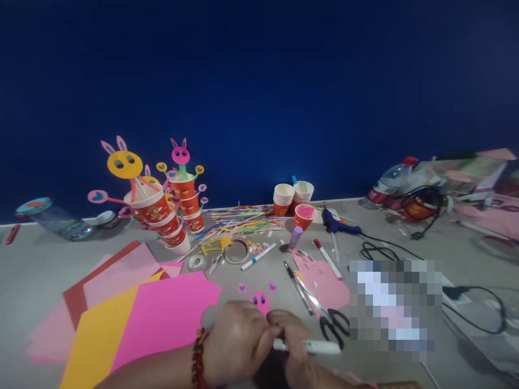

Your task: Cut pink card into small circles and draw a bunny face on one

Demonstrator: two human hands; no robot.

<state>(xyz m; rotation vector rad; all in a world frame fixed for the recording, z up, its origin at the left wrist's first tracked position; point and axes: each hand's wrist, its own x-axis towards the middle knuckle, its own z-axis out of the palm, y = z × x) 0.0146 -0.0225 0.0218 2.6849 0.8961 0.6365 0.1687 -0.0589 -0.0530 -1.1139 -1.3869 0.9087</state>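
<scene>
My right hand (295, 346) is closed around a white marker (322, 347), which lies roughly level and sticks out to the right. Pressed up against it, my left hand (233, 337) is curled with its fingertips near the marker's left end; what it pinches is hidden. Just beyond my knuckles lies a pink paper face (260, 301) with dark eyes, partly covered by the hands. Two small pink discs with blue hearts, a left disc (242, 288) and a right disc (272, 287), rest above the face.
Coloured paper sheets (166, 313) spread at left. Scissors (324, 310) and a pen (298, 287) lie right of my hands. Behind stand decorated cup figures (152, 208), paper strips (243, 224), a tape roll (236, 252), stacked cups (283, 200) and a corded blue glue gun (340, 224).
</scene>
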